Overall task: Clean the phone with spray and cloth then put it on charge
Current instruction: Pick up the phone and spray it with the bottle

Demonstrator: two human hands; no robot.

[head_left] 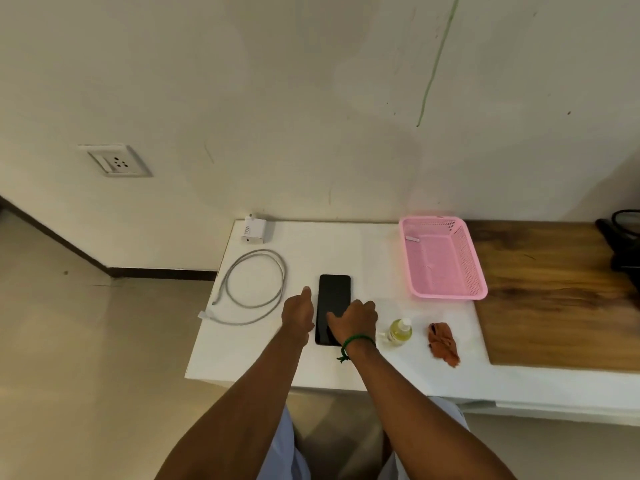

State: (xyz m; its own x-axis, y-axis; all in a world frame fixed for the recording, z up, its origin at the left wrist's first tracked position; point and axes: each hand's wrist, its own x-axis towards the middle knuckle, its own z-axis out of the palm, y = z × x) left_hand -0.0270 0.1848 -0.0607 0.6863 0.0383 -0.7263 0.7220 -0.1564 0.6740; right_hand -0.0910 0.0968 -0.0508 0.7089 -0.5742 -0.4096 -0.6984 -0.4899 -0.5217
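A black phone [333, 299] lies screen up on the white table [263, 362]. My left hand [298, 315] sits at the phone's left edge, thumb pointing forward. My right hand [356, 320] rests on the phone's near right part, thumb on the screen, a green band on the wrist. Whether either hand grips the phone is unclear. A small spray bottle [400, 330] of yellowish liquid lies just right of my right hand. A crumpled orange cloth [444, 344] lies further right. A white charger brick [253, 229] and a coiled grey cable [252, 287] lie to the left.
A pink plastic basket [464, 258] stands at the back right of the white table. A wooden surface [554, 299] adjoins on the right, with a dark object [623, 244] at its far end. A wall socket [116, 161] is at the upper left, above the floor.
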